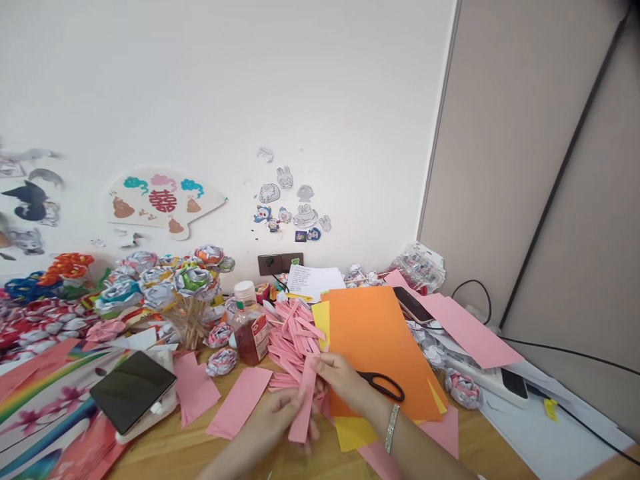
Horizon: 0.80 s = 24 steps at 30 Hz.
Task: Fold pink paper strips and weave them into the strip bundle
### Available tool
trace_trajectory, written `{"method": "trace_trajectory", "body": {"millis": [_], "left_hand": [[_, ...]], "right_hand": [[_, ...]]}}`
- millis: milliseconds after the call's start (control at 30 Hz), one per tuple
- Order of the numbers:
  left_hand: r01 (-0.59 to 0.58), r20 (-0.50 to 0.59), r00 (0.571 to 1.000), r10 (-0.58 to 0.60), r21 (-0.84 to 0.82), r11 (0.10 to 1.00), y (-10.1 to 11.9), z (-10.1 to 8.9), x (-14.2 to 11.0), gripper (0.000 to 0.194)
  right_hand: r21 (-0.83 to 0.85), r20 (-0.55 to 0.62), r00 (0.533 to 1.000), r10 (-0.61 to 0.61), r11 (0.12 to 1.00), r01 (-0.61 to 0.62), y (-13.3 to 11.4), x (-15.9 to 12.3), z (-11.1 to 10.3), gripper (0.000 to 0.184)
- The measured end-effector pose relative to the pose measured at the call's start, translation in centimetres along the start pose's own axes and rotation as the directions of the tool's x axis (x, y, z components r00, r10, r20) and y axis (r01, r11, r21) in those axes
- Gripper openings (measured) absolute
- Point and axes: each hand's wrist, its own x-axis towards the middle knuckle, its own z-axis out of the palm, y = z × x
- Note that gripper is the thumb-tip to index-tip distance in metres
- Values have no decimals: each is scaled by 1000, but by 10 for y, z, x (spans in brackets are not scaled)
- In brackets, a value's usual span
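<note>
The left hand (277, 415) and the right hand (341, 379) both hold one pink strip (305, 410). The grip of the right hand is closed on its top end, and the grip of the left hand pinches its side lower down. The strip slants over the wooden counter (160, 460). Just past the grip is a messy heap of pink strips (294, 333). A bottle (251, 333) with red stuff in it stands beside the heap, to the left. To the right of the grip lie big orange paper (373, 327) and black scissors (389, 387), partly hidden by the right hand. To the left of the grip is a flat pink piece (240, 403).
</note>
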Motion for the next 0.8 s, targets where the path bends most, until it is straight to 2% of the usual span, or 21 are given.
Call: {"method": "trace_trajectory", "body": {"millis": [33, 133, 233, 367, 467, 533, 667, 800], "left_hand": [[-37, -67, 997, 33, -56, 998, 2, 2, -2, 40], [-31, -90, 996, 19, -130, 991, 5, 4, -2, 40], [-41, -93, 995, 33, -89, 995, 2, 0, 7, 40], [-138, -179, 972, 149, 76, 988, -3, -6, 15, 40], [-197, -266, 922, 280, 299, 934, -4, -7, 13, 37], [-197, -312, 885, 345, 421, 886, -5, -7, 10, 34], [-172, -348, 850, 396, 527, 833, -7, -7, 6, 32], [-156, -332, 846, 417, 594, 789, -11, -9, 8, 30]], "right_hand": [[-8, 35, 999, -2, 1000, 2, -1, -1, 0, 42], [-29, 61, 998, -6, 1000, 8, -7, -4, 3, 39], [-17, 22, 999, -27, 999, 27, -12, -4, 7, 39], [44, 0, 999, -33, 999, 33, -16, -3, 12, 40], [95, -7, 1000, -22, 995, 23, -19, -5, 15, 40], [115, -6, 1000, -28, 993, 29, -21, -6, 17, 40], [137, -11, 1000, -6, 991, 7, -22, -7, 20, 40], [153, -17, 1000, 15, 988, -13, -17, -7, 22, 41]]}}
